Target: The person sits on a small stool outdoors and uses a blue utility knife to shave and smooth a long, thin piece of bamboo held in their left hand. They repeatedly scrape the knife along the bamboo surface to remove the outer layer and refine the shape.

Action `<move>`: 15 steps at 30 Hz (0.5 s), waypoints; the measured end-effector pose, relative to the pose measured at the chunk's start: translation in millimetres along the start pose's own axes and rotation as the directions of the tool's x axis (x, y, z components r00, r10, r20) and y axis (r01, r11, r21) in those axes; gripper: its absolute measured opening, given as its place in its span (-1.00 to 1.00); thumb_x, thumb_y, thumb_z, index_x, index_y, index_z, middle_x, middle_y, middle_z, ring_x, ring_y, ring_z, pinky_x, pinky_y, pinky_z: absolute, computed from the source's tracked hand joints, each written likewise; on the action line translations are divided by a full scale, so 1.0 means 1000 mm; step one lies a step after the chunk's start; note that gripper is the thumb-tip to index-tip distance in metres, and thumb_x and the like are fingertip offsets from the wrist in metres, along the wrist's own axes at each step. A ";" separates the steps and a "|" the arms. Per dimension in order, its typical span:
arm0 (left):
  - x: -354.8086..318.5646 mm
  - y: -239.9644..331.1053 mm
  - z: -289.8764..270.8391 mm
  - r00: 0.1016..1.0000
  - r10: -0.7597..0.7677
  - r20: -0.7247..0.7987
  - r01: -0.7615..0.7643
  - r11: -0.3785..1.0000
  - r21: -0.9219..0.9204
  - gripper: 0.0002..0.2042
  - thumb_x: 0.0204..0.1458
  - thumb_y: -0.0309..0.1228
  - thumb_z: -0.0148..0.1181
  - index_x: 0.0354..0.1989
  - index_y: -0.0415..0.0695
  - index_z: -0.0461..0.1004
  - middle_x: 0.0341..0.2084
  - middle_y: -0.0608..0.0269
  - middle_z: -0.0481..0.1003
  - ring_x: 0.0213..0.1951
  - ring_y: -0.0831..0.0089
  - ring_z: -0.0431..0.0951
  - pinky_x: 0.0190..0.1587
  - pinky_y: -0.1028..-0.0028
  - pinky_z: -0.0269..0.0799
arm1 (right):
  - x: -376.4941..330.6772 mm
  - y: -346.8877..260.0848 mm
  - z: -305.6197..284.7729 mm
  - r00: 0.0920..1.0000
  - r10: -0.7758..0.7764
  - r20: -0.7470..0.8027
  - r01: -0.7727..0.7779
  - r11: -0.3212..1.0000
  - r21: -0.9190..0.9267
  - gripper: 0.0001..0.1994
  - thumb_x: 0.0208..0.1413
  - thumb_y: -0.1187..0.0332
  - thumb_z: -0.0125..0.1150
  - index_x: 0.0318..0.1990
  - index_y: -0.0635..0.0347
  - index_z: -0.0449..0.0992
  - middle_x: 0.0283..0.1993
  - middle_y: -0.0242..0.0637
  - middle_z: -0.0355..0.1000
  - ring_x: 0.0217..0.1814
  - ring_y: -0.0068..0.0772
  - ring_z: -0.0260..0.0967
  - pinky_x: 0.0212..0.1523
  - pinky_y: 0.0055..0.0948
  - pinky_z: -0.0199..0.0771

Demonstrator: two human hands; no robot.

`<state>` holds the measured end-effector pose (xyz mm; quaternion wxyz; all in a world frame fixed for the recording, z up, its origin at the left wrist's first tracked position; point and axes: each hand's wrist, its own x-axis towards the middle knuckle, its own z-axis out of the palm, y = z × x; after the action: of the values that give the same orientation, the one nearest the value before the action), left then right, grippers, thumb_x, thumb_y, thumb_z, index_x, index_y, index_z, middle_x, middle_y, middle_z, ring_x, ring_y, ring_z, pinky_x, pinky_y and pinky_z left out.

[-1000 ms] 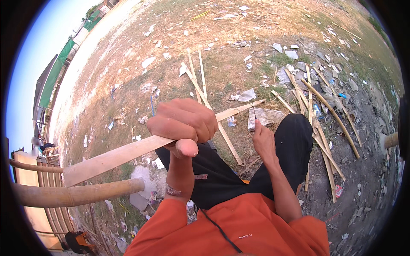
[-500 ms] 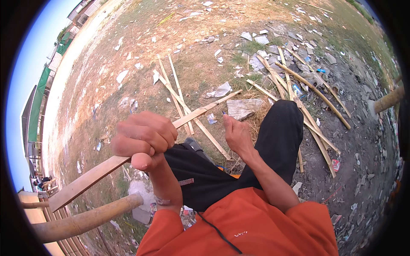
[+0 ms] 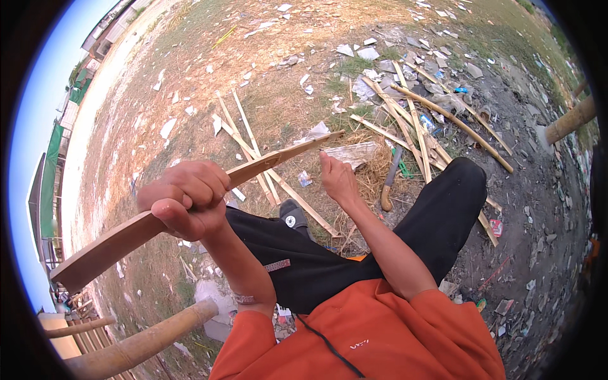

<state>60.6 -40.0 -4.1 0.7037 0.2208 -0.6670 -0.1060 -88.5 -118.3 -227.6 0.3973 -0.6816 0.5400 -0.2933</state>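
A long split-bamboo slat (image 3: 104, 250) runs aslant before me, its wide end at lower left and its narrow end rising to the right. My left hand (image 3: 187, 196) is wrapped round its middle. Just below the narrow tip is my right hand (image 3: 341, 180), fingers curled closed with the thumb side up; whatever it may hold is hidden. Between my knees a knife with a wooden handle (image 3: 386, 197) lies on the ground. Near it is a weathered wood block (image 3: 354, 154) on dry straw.
Several bamboo strips (image 3: 304, 202) lie crossed on the ground ahead, and more, with a round bamboo pole (image 3: 462, 123), lie to the right. Thick bamboo posts stand at lower left (image 3: 145, 332) and far right (image 3: 570, 120). Paper scraps and rubble litter the soil.
My left hand and the slat have shifted left. My right hand has moved slightly up and left, and the small blue tip at its fingers no longer shows. My right knee swung outward, uncovering the knife.
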 end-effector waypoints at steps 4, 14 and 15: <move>0.003 -0.009 -0.016 0.985 -0.041 -0.170 0.032 0.998 -0.051 -0.59 0.20 -0.11 -0.11 -0.60 -0.06 0.02 -0.88 0.40 0.02 -0.87 0.60 0.01 -0.84 0.55 0.02 | 0.005 -0.013 0.009 0.998 0.061 0.005 -0.059 0.989 -0.134 -0.43 0.23 -0.04 -0.29 -0.37 0.28 0.53 -0.45 0.23 0.42 -0.27 0.29 0.39 -0.14 0.06 0.36; 0.018 -0.020 0.004 0.998 0.012 0.056 -0.006 0.993 -0.116 -0.63 0.20 -0.05 -0.16 -0.53 -0.03 0.07 -0.86 0.44 -0.02 -0.86 0.63 -0.04 -0.84 0.58 -0.04 | -0.009 0.041 -0.002 0.944 0.331 0.003 -0.327 0.934 -0.143 -0.39 0.22 -0.07 -0.31 -0.39 0.33 0.53 -0.37 0.26 0.43 -0.23 0.31 0.38 -0.14 0.05 0.33; 0.019 -0.024 0.005 0.999 -0.002 0.042 0.006 0.993 -0.115 -0.62 0.20 -0.04 -0.16 -0.54 -0.02 0.05 -0.86 0.45 -0.03 -0.85 0.64 -0.05 -0.83 0.58 -0.05 | -0.011 0.026 -0.008 0.946 0.324 -0.024 -0.325 0.942 -0.079 -0.39 0.22 -0.05 -0.30 -0.40 0.35 0.53 -0.38 0.25 0.43 -0.24 0.30 0.38 -0.16 0.04 0.34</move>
<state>61.2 -70.1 2.1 0.7011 0.1788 -0.6737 -0.1503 -111.0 -112.4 -245.6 0.4090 -0.5974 0.6585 -0.2054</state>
